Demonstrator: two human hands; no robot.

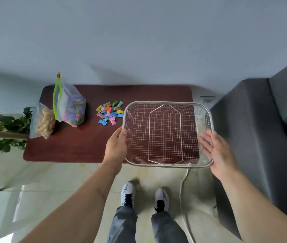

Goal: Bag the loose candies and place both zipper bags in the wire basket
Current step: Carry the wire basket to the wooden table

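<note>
Right now the left hand (117,146) is gripping the wire basket's (158,102) left rim while the right hand (216,149) is lying open and flat against its right side, over the counter's (72,146) right end. Loose candies (110,113) are lying just left of the basket, and the candy bag (71,106) and pasta bag (43,123) are sitting at the far left

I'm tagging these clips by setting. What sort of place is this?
Probably a home living room: a small dark wooden table against a plain wall, a grey sofa at its right end, a leafy houseplant to its left, and a glossy tiled floor.
</note>
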